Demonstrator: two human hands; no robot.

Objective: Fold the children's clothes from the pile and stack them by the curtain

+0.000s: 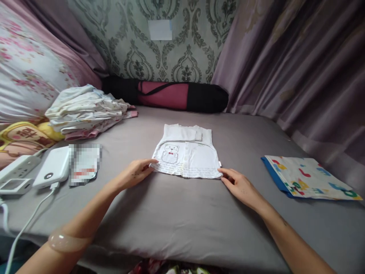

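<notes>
A small white baby garment (186,152) with a bear print lies flat in the middle of the grey bed sheet (176,213), its sleeves folded in. My left hand (136,172) rests at its lower left corner, fingers pinching the hem. At the lower right corner, my right hand (238,185) has its fingertips on the hem, fingers curled low against the sheet. A pale bangle sits on my left forearm.
A pile of light clothes (85,108) lies at the back left by a floral pillow (28,72). A white power bank (53,167), power strip (18,167) and cable lie left. A folded colourful cloth (309,177) lies right. A black-and-pink roll bag (173,95) lines the wall.
</notes>
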